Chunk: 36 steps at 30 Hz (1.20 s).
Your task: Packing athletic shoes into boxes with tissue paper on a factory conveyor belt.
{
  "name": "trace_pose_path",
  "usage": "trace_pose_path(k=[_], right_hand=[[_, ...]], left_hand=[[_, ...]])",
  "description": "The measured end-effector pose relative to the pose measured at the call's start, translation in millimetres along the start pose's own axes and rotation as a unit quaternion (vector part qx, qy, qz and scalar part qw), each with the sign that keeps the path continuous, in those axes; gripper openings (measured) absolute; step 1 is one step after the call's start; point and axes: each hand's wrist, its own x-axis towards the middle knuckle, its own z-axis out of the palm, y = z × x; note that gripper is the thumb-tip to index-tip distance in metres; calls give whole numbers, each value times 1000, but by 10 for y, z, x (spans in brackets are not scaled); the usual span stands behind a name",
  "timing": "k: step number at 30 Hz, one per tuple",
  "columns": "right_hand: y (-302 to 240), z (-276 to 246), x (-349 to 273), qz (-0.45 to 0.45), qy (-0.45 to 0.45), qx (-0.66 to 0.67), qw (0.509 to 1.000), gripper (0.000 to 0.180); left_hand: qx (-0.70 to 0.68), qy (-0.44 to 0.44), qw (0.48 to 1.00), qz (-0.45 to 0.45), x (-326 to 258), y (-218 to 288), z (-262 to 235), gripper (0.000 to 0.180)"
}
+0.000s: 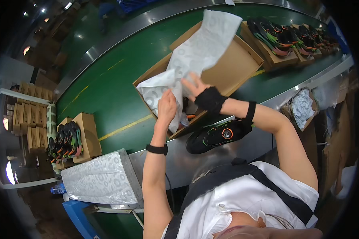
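Observation:
An open cardboard shoebox (236, 65) lies on the green belt in front of me. White patterned tissue paper (205, 40) rises out of it and folds over its near end. My left hand (167, 105) is closed on the paper at the near side of the box. Beside it, my right hand (196, 87) is spread against the paper, holding nothing, its fingers slightly blurred. Under the paper, a dark shoe with an orange detail (191, 116) shows only in part. A black sneaker (215, 136) with an orange-ringed dial lies on the metal ledge below my right forearm.
A wrapped stack of patterned paper (101, 179) stands at the near left. Sneakers sit on cardboard boxes on the belt at left (87, 135) and far right (273, 59). A carton of crumpled paper (302, 105) is right of the ledge. Stacked boxes (30, 113) stand far left.

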Motion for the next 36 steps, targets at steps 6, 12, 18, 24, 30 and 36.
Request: trace_pose_path(k=[6, 12, 18, 24, 30, 36], right_hand=[[990, -521, -360, 130, -20, -74, 989, 28], [780, -1105, -891, 180, 162, 88, 966, 21], [1436, -505, -1919, 380, -89, 292, 873, 33], [985, -373, -1847, 401, -153, 343, 836, 51], [780, -579, -1642, 322, -291, 395, 810, 43], [766, -745, -1266, 348, -217, 470, 782, 35]], left_hand=[[585, 31, 810, 19, 130, -73, 475, 58], [409, 182, 889, 98, 58, 162, 641, 48], [171, 170, 937, 255, -741, 570, 1246, 42], [329, 136, 917, 183, -1061, 519, 1733, 72], [324, 132, 912, 214, -1124, 325, 1620, 62], [-68, 196, 978, 15, -1464, 592, 1189, 57]])
